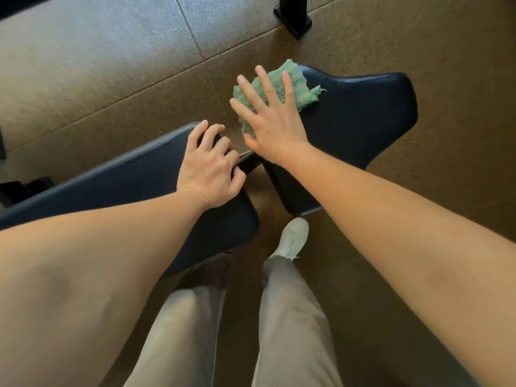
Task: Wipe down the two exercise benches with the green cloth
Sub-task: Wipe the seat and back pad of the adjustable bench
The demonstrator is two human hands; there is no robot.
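Note:
A green cloth lies on the near-left part of a dark padded bench pad at the centre right. My right hand presses flat on the cloth with its fingers spread and straight. A second long dark pad runs off to the left. My left hand rests on this pad's right end, its fingers curled over the edge by the gap between the two pads.
A black metal post with a foot stands on the floor at the top. Brown speckled floor tiles surround the pads. My legs and a pale shoe are below the pads. Dark equipment sits at the left edge.

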